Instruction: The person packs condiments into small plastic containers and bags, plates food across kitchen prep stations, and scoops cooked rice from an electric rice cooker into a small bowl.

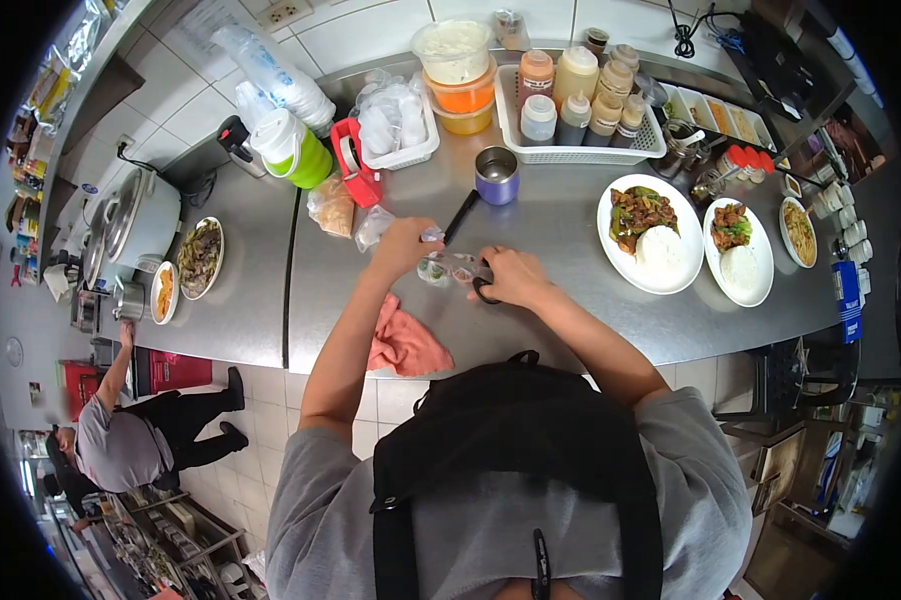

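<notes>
Over the middle of the steel counter, my left hand (403, 246) is closed on the upper end of a small clear plastic bag (434, 270). Green and reddish contents show inside the bag. My right hand (516, 277) grips black-handled scissors (485, 290), whose blades point left at the bag. Just above the hands lies a black handle-like object (462, 216), beside a purple metal cup (497, 176). A pink cloth (407, 338) rests at the counter's front edge, below my left hand.
Plates of food with rice (659, 255) stand right on the counter (561, 330). A white basket of sauce bottles (591, 153), stacked tubs (466, 95) and a red tape dispenser (355, 165) line the back. Far left are a cooker (151, 215), dishes and another person (121, 445).
</notes>
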{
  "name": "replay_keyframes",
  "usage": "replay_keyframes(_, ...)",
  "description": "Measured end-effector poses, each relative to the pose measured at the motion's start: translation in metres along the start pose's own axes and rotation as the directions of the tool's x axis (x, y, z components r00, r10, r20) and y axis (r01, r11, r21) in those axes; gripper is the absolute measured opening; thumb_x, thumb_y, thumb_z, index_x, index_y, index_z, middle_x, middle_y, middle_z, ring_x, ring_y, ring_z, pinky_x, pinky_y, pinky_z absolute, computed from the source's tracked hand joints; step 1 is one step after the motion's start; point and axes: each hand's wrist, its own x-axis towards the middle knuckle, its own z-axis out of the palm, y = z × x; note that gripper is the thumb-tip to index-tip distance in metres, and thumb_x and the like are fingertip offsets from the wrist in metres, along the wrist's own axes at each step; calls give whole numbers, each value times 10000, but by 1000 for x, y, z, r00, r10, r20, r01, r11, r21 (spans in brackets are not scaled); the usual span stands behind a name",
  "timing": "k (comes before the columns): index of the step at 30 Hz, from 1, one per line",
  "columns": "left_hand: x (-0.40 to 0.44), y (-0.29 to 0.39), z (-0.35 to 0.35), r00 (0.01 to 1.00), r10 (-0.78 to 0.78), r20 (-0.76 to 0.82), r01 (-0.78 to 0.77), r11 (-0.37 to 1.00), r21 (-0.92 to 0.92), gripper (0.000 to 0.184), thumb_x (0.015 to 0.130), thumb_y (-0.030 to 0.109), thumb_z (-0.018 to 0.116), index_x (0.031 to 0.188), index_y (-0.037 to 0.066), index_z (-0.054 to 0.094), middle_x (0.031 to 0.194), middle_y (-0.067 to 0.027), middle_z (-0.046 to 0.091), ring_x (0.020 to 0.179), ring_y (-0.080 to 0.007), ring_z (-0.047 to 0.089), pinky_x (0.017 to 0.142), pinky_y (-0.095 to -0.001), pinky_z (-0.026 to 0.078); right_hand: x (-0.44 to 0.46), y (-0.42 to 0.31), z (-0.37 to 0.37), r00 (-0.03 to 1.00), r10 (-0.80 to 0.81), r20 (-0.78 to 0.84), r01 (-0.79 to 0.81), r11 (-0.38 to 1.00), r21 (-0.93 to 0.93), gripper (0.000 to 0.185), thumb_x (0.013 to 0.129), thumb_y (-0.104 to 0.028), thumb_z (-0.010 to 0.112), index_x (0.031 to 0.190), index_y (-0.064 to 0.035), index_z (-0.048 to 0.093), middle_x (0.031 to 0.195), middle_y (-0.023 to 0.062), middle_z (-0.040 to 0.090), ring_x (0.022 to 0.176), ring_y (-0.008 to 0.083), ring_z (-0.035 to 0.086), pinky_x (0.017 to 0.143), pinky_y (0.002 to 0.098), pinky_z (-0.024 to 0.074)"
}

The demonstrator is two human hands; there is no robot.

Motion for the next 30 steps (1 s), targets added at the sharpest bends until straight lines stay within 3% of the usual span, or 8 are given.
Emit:
replay_keyframes(11, 0, 5, 10, 993, 95, -69, -95, 995, 13, 184, 756, 157, 742, 886, 37, 689, 781, -158, 681, 740, -293, 670, 676, -379, 495, 16, 7, 21, 997, -62, 35, 64, 997, -40, 412, 720, -387, 775, 951, -66, 660, 882, 164, 684, 836, 362, 662, 714, 468, 512)
replay_keyframes(13, -1, 9, 10, 991, 107, -80, -108, 994, -4, 171, 760, 153, 736, 878, 39, 689, 771, -155, 680, 717, -284, 673, 664, -376, 494, 15, 5, 24, 980, -114, -162, 114, 993, -8, 381, 729, -346, 773, 970, -78, 652, 797, 159, 684, 770, 359, 666, 683, 470, 515)
replay_keyframes(17, 6, 8, 11, 995, 90, -43, -94, 989, -112, 138, 776, 135, 710, 869, 37, 681, 754, -153, 675, 619, -252, 658, 634, -369, 490, 20, 6, 29, 981, -128, -146, 126, 992, -25, 356, 723, -282, 765, 988, -82, 636, 807, 158, 681, 774, 354, 665, 684, 473, 516)
replay_keyframes(19, 9, 8, 8, 991, 120, -51, -126, 986, -112, 126, 781, 129, 701, 862, 35, 678, 748, -151, 672, 590, -243, 651, 625, -367, 489, 22, 9, 31, 999, -43, 12, 44, 993, -109, 338, 708, -241, 755, 979, -83, 631, 885, 165, 666, 834, 353, 655, 716, 474, 514)
replay_keyframes(22, 10, 12, 2, 995, 87, -40, -94, 973, -211, 106, 806, 97, 658, 891, 34, 652, 755, -142, 670, 625, -263, 651, 631, -377, 486, 20, 9, 31, 1000, -23, -6, 22, 994, -104, 298, 731, -198, 727, 987, -101, 610, 933, 153, 660, 831, 349, 655, 694, 468, 511)
replay_keyframes(24, 15, 6, -12, 973, 45, -226, -80, 985, -150, 195, 813, 46, 598, 1007, 39, 597, 838, -193, 663, 793, -398, 630, 710, -444, 485, 14, 9, 22, 998, 4, -70, -9, 998, -69, 372, 719, -199, 736, 1043, -99, 584, 935, 159, 647, 857, 361, 646, 727, 467, 510)
replay_keyframes(28, 21, -56, -32, 910, -50, -411, -1, 992, -123, 228, 853, 38, 539, 1080, 62, 549, 986, -207, 650, 907, -393, 626, 764, -450, 482, -13, 17, -12, 966, 114, -231, -108, 993, 40, 513, 704, -179, 745, 1156, -101, 515, 1029, 160, 616, 978, 362, 617, 829, 463, 491)
replay_keyframes(30, 22, -104, -17, 875, -16, -484, 109, 981, 163, 297, 854, 63, 557, 1147, 105, 555, 1063, -210, 578, 1055, -409, 567, 832, -463, 463, -31, 39, -17, 963, 176, -205, -182, 983, -12, 522, 701, -181, 751, 1160, -98, 515, 1054, 158, 605, 1019, 357, 600, 858, 465, 477)
